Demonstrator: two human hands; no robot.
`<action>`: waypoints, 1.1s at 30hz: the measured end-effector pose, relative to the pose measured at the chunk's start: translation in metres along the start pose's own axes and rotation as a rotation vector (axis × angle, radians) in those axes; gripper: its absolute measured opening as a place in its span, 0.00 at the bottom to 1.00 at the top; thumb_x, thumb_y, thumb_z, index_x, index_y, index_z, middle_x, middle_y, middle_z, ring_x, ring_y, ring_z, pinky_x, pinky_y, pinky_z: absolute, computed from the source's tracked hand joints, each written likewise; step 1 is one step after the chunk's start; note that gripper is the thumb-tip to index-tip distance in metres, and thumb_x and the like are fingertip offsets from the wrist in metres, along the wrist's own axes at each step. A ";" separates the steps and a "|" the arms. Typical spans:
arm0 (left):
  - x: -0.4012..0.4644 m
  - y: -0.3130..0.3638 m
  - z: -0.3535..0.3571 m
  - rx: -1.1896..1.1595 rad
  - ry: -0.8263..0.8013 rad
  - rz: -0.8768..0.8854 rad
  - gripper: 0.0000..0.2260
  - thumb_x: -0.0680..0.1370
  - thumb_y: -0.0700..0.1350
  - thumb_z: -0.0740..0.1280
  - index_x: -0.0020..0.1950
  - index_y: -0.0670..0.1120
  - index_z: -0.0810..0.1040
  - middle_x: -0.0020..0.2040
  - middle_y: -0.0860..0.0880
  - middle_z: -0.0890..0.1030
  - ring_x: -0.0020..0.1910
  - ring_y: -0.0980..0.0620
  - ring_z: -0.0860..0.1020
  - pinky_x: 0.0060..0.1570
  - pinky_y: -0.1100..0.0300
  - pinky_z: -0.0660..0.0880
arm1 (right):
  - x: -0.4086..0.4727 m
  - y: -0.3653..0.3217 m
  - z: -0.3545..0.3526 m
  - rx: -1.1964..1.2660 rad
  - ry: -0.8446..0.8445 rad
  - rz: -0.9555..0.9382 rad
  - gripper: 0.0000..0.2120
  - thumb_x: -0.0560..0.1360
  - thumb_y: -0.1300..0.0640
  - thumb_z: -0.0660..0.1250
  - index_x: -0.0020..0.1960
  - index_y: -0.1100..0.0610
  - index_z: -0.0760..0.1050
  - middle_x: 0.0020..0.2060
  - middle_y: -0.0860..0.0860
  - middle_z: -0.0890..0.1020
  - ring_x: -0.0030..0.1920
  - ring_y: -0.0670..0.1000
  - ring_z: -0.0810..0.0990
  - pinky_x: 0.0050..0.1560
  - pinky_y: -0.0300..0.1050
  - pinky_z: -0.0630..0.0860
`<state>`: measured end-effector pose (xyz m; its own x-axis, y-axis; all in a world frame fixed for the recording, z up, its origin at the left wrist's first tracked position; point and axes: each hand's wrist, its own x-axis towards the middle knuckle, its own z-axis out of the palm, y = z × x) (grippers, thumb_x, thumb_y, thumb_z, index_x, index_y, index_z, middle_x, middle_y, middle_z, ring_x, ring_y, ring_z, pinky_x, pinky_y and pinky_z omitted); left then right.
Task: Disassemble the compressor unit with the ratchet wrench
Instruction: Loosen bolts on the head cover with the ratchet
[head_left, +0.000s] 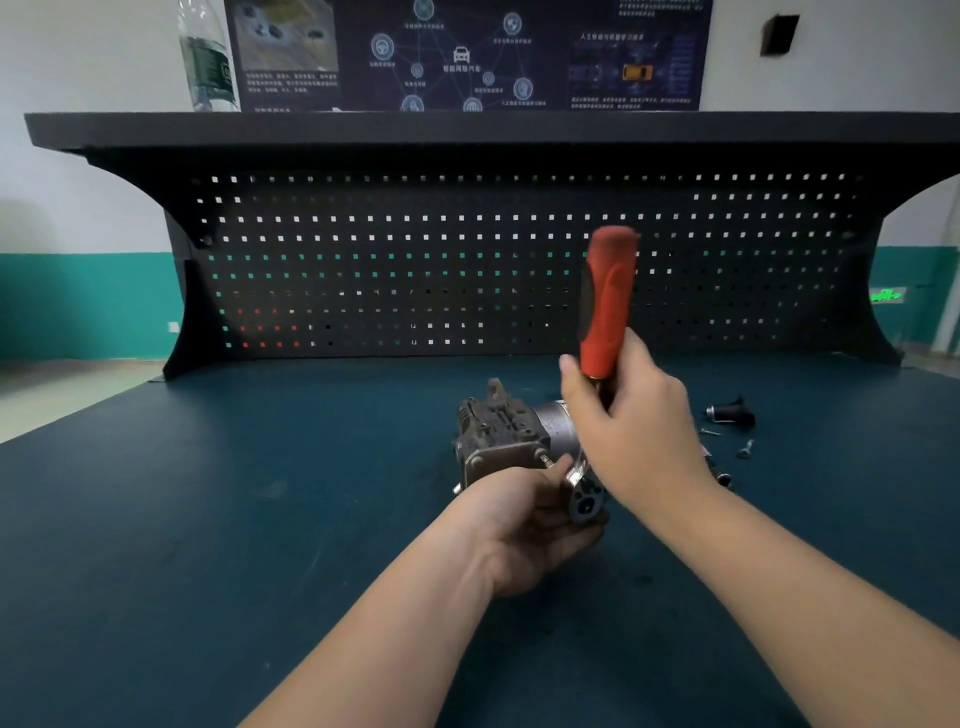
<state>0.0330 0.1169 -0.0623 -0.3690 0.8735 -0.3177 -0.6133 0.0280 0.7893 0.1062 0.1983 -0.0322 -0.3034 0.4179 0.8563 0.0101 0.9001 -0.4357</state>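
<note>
The step in hand looks like loosening a bolt on the one compressor (511, 434), which sits on the bench mat (208, 493) around the middle, a little toward the back edge. The right hand (631, 431) is curled round the lower end of the single ratchet wrench (608, 301), whose red handle stands nearly upright; the wrench head is hidden behind the hand, so I cannot tell whether it is seated on a bolt. The left hand (524, 525) cups the near end of the compressor, fingertips pinching at a small stud there. Next, the left hand needs to brace the housing while the handle swings. Toward the right edge lie one small black part (730, 413) and what seem to be two loose screws (745, 448).
</note>
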 end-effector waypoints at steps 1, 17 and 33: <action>0.000 0.000 0.000 -0.020 0.000 -0.006 0.08 0.77 0.40 0.67 0.41 0.38 0.80 0.41 0.40 0.83 0.46 0.43 0.81 0.46 0.51 0.78 | -0.001 0.001 0.001 0.018 -0.035 -0.053 0.10 0.78 0.52 0.64 0.40 0.47 0.65 0.22 0.44 0.69 0.26 0.43 0.72 0.27 0.33 0.65; 0.006 -0.006 -0.004 0.179 0.036 0.016 0.07 0.74 0.44 0.70 0.42 0.40 0.80 0.35 0.45 0.82 0.35 0.51 0.81 0.34 0.61 0.80 | -0.013 0.025 -0.009 0.216 0.095 0.246 0.10 0.75 0.47 0.65 0.37 0.48 0.69 0.26 0.37 0.76 0.28 0.38 0.73 0.30 0.31 0.66; 0.004 -0.005 -0.002 0.113 0.042 0.105 0.06 0.74 0.39 0.70 0.39 0.37 0.78 0.31 0.43 0.80 0.32 0.50 0.79 0.40 0.53 0.81 | -0.023 0.028 -0.002 0.264 0.246 0.239 0.15 0.73 0.53 0.67 0.32 0.46 0.65 0.22 0.39 0.72 0.25 0.42 0.68 0.29 0.31 0.63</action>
<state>0.0329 0.1193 -0.0683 -0.4569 0.8537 -0.2500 -0.4882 -0.0057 0.8727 0.1157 0.2145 -0.0637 -0.0853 0.6567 0.7493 -0.2011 0.7253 -0.6585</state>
